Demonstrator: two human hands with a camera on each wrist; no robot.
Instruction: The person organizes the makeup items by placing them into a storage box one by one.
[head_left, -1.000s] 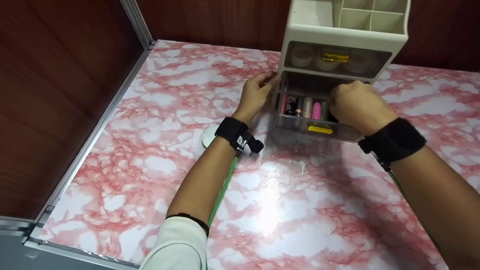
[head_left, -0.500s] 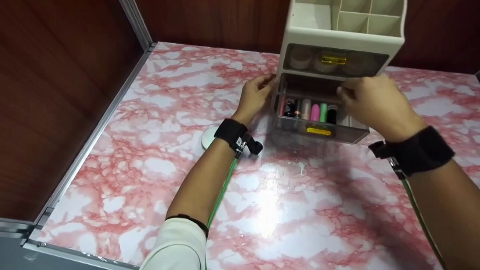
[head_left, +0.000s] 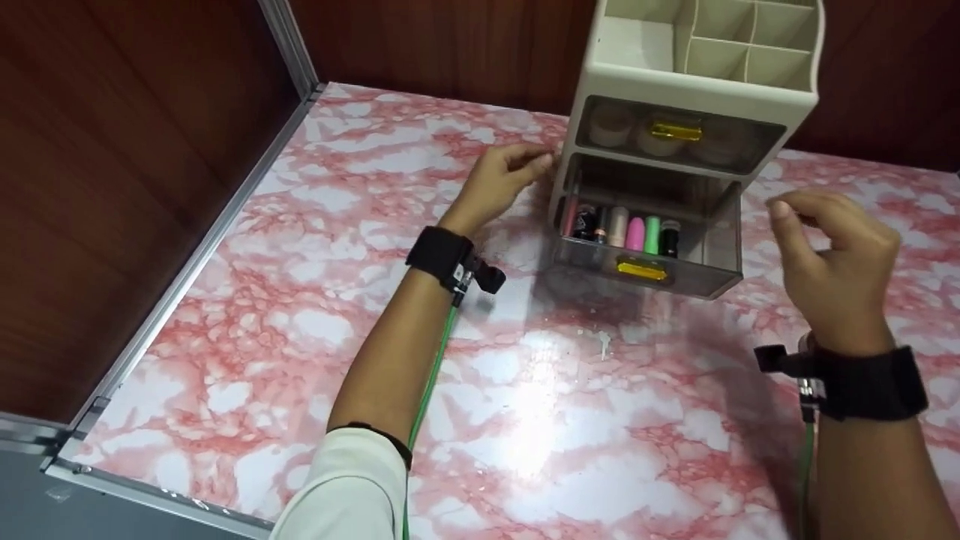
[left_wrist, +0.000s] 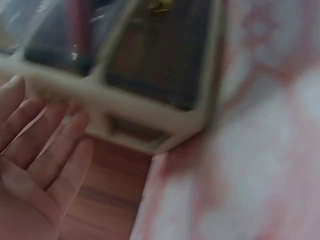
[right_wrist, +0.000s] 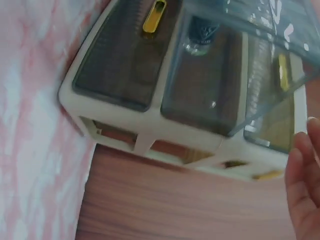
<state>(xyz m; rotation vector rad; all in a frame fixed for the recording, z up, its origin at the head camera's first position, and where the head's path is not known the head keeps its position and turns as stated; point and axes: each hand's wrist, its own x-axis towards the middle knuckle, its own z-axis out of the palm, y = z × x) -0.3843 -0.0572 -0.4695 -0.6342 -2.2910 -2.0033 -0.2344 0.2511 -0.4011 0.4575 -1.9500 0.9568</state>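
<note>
A cream organizer [head_left: 701,86] stands at the back, its smoky clear drawer [head_left: 679,283] pulled out. In that drawer several cosmetic tubes stand in a row, among them a pink tube [head_left: 635,234], a green tube [head_left: 652,235] and a black one [head_left: 669,238]. My left hand [head_left: 491,184] is beside the organizer's left side, fingers loosely bent and holding nothing; whether the fingertips touch it I cannot tell. To the right of the drawer hangs my right hand [head_left: 840,262], apart from it and holding nothing. In the right wrist view its fingers [right_wrist: 300,175] are near the organizer's side.
Above the pulled-out drawer is a closed drawer [head_left: 750,150] with round items behind its smoky front and a yellow handle. Divided compartments [head_left: 716,56] form the organizer's top. A pink marbled tabletop [head_left: 300,322] lies below, with dark wood panels [head_left: 150,150] at left and back.
My right hand has left the drawer, moving right and toward me, uncovering the green and black tubes. My left hand has shifted slightly left, and its wrist now covers the white round object.
</note>
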